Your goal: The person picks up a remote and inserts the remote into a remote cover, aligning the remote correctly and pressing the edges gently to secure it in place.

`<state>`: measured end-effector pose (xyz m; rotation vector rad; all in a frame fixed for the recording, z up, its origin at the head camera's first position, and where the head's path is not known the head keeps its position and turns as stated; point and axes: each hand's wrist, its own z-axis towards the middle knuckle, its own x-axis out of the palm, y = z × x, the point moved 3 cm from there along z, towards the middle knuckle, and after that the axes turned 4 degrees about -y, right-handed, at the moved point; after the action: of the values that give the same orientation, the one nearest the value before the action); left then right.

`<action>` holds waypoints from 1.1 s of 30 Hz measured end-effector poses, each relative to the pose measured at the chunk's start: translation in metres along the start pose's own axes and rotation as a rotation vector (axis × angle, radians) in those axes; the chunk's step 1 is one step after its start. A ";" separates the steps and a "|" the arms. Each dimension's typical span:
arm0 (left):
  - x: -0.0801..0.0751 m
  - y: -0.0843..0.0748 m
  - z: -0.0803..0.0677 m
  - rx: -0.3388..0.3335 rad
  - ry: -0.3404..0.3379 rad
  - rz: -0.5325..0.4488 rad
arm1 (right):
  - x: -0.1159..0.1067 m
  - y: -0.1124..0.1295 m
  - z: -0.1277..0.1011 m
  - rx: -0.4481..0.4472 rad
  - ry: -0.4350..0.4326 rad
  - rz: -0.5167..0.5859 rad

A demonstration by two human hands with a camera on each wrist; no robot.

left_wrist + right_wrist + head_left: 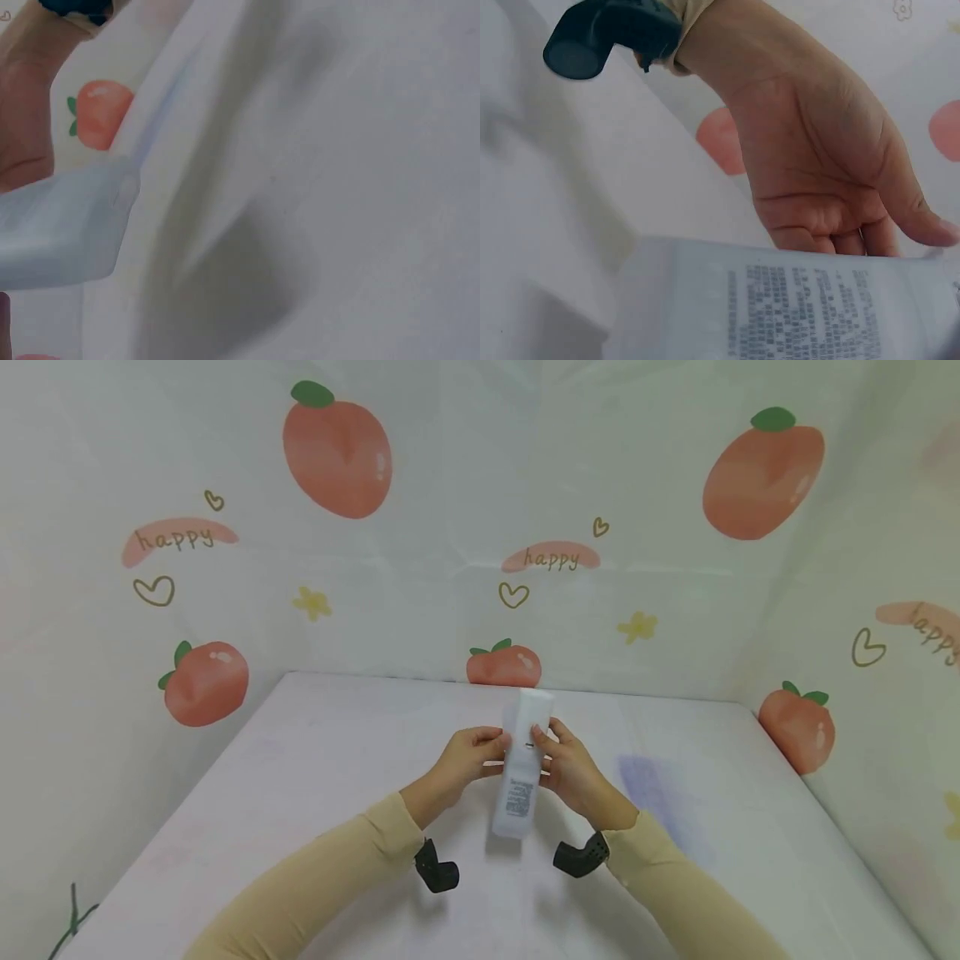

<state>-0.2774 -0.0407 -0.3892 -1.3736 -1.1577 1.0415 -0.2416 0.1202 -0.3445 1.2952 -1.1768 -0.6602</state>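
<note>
A slim white squarish bottle (517,777) with a block of small dark print is held tilted above the table, between both hands. My left hand (468,758) holds its left side near the upper half, thumb at the edge. On the other side my right hand (577,777) grips it, thumb across the front face and fingers behind. The left wrist view shows the bottle's rounded lower end (67,225) and part of the right hand (26,112). In the right wrist view the left hand's (825,165) fingertips are hidden behind the printed bottle (697,307).
Below the hands spreads a white-covered table (337,727), marked by a faint purple patch (652,793) to the right. A white curtain (450,468) printed with peach-like fruit surrounds it. Black wrist cameras (437,867) hang under both forearms.
</note>
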 end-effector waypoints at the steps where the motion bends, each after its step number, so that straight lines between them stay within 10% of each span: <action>1: 0.000 0.001 0.000 -0.009 0.004 -0.003 | -0.004 -0.010 0.009 -0.016 -0.056 -0.032; 5: 0.002 0.005 -0.001 0.006 -0.043 -0.017 | -0.015 -0.032 0.030 -0.037 -0.193 -0.146; 15: 0.011 0.001 -0.008 -0.005 -0.190 -0.173 | -0.015 -0.028 0.022 -0.013 -0.119 -0.290; 33: -0.001 -0.015 0.001 -0.047 -0.236 -0.089 | 0.011 -0.033 0.013 -0.115 -0.226 -0.407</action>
<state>-0.2805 -0.0414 -0.3746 -1.2472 -1.4114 1.1404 -0.2426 0.0978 -0.3742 1.4007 -1.0425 -1.1798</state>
